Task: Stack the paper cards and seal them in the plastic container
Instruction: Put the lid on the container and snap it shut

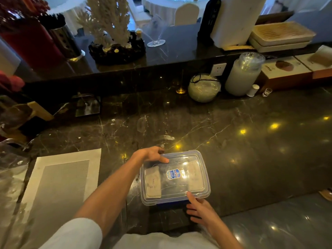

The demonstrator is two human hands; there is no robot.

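A clear plastic container (175, 177) with blue clip edges stands on the dark marble counter near its front edge. Its transparent lid with a blue oval label lies on top. Pale paper cards (153, 182) show through the lid at the left side inside. My left hand (152, 154) rests on the far left corner of the lid, thumb on top. My right hand (199, 208) is at the near right corner, its index finger pressing the lid's edge while the other fingers curl by the blue clip below.
A grey and white placemat (61, 178) lies left of the container. Along the back stand a round wrapped bowl (203, 88), a tall plastic-wrapped stack of cups (242, 76), cardboard boxes (285, 71) and small glasses. A raised ledge carries a coral ornament (111, 29) and a wine glass (156, 33).
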